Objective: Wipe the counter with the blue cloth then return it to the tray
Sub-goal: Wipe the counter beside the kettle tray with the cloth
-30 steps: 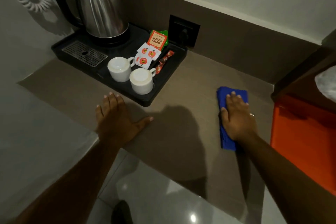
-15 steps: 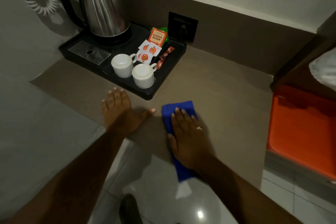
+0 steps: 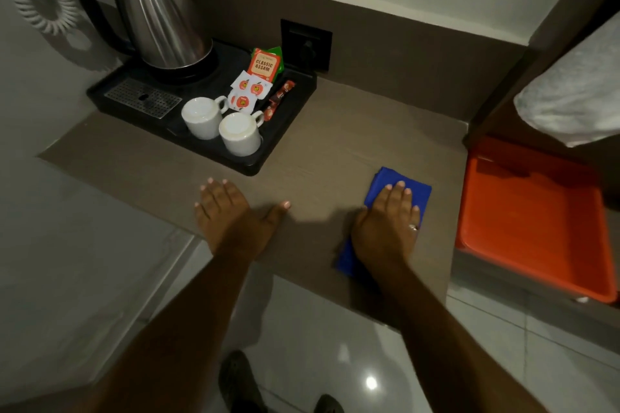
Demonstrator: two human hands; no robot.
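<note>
Nearest, both hands lie flat with fingers spread: the left hand [image 3: 231, 218] on the bare table [image 3: 335, 144], the right hand [image 3: 385, 228] pressing the blue cloth [image 3: 419, 189]. Wiping looks mid-course; the orange tray [image 3: 536, 228] awaits. Farther back, a sachet [image 3: 266, 64] reads "CLASSIC ASSAM".

Dim room, glare spot on the glossy floor [image 3: 370, 382], wide-angle bending at edges.
</note>
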